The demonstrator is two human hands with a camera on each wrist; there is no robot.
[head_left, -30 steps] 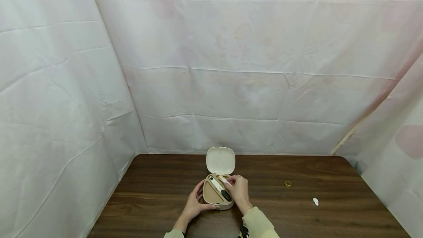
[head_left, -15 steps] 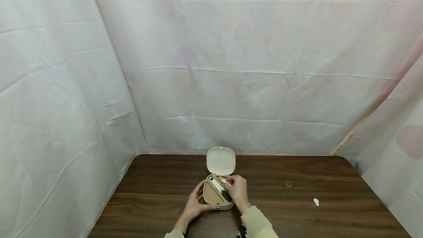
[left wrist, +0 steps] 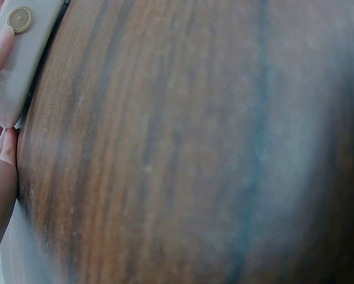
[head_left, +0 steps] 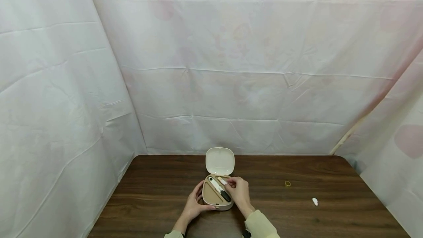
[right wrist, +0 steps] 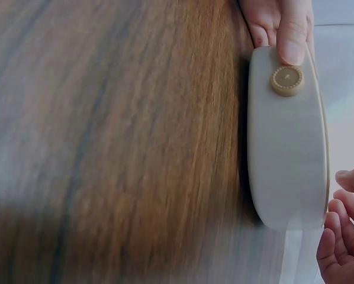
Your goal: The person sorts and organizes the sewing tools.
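Observation:
A cream case (head_left: pixel 218 206) with a beige inside stands on the table, its white lid (head_left: pixel 220 161) swung up behind it. My left hand (head_left: pixel 192 205) holds the case from the left, thumb on the front near a round button (right wrist: pixel 287 80) and fingers along the side. In the case lies a slim white tool with a black end (head_left: pixel 219 189). My right hand (head_left: pixel 240 193) is over the case's right side, its fingertips pinching a small white stick (head_left: pixel 222 180) with a pale yellow end. The wrist views do not show the stick.
A yellow ring (head_left: pixel 287 183) and a small white piece (head_left: pixel 315 201) lie apart on the right of the brown wooden table (head_left: pixel 158 179). White cloth (head_left: pixel 211 94) hangs behind the table and at both sides.
My right hand has shifted slightly, and more of the small stick shows past its fingertips than half a second ago. The left hand and the case stay in place.

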